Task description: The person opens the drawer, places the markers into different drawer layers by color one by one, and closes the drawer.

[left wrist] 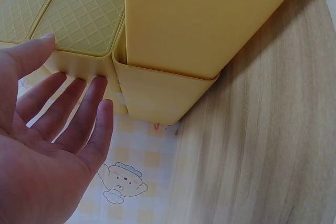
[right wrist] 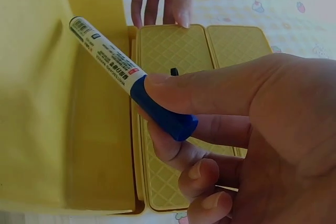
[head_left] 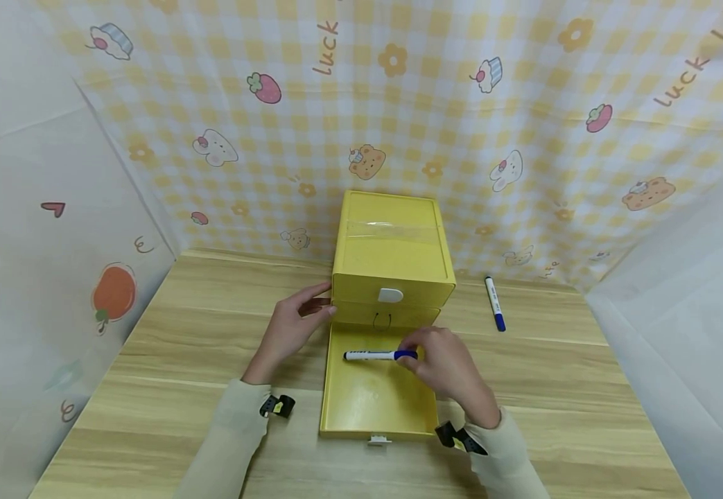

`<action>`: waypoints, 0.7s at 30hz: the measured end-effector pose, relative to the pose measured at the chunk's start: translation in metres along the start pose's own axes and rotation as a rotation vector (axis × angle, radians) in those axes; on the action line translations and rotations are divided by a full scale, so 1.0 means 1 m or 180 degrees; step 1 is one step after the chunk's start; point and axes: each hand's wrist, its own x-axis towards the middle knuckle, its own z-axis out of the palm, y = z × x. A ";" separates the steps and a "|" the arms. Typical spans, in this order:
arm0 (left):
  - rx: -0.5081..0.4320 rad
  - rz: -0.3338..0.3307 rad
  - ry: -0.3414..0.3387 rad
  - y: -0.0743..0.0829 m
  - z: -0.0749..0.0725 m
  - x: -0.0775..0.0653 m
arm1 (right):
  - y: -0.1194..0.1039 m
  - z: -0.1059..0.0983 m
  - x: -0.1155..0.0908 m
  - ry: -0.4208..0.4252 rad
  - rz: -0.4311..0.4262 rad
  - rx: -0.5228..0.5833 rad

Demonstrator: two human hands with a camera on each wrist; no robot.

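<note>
My right hand pinches a whiteboard marker by its blue cap between thumb and fingers. White-barrelled with dark print, the marker lies level over the pulled-out bottom drawer in the head view. In the right wrist view the thumb presses along the cap, and the barrel points away from the hand. My left hand is at the left side of the yellow drawer box, fingers extended and thumb near its front edge. The left wrist view shows the fingertips right at the box's wall, with nothing held.
A second blue-capped marker lies on the wooden table right of the box. The upper drawer has a white pull tab; below it hangs a dark cord loop. A checked cloth hangs close behind.
</note>
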 end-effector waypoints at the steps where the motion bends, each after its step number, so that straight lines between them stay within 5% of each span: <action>1: 0.0002 -0.0003 -0.0001 0.000 0.000 0.000 | 0.000 0.000 0.000 -0.0013 -0.0010 -0.0004; 14: -0.0007 0.0025 0.0001 0.003 0.000 0.000 | -0.003 0.002 -0.001 -0.0269 0.0114 0.0041; 21: 0.0003 -0.0006 0.0003 0.003 0.001 0.000 | -0.005 0.003 -0.002 -0.0480 -0.0033 0.0141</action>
